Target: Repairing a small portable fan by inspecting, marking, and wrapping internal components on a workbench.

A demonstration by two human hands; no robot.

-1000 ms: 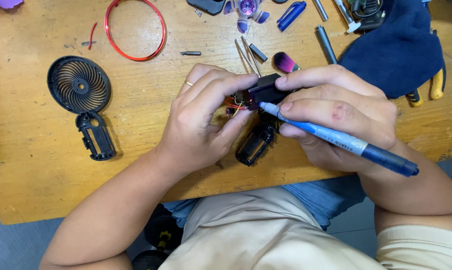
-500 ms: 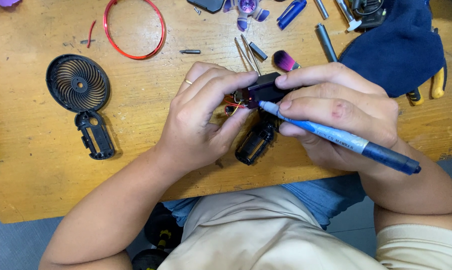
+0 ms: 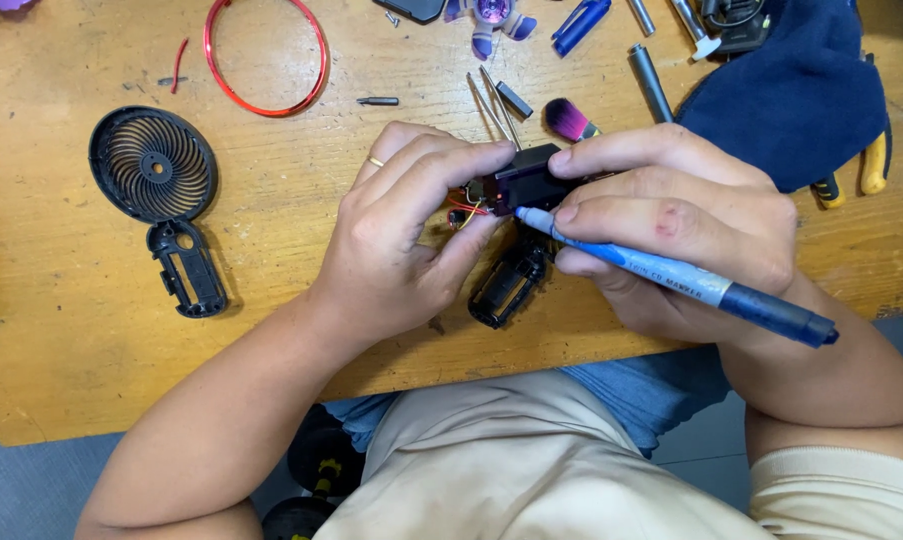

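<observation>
Hands: left hand [image 3: 396, 240] pinching black fan body [image 3: 523, 180], right hand [image 3: 671, 215] gripping blue marker [image 3: 671, 275].

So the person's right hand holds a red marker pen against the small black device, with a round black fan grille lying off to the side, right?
Not quite: the head view shows the marker pen in the right hand is blue, not red. It does meet the small black device; the round black fan grille lies aside.

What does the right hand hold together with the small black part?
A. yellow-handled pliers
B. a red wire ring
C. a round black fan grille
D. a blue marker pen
D: the right hand grips a blue marker pen while its fingertips pinch the small black part.
</observation>
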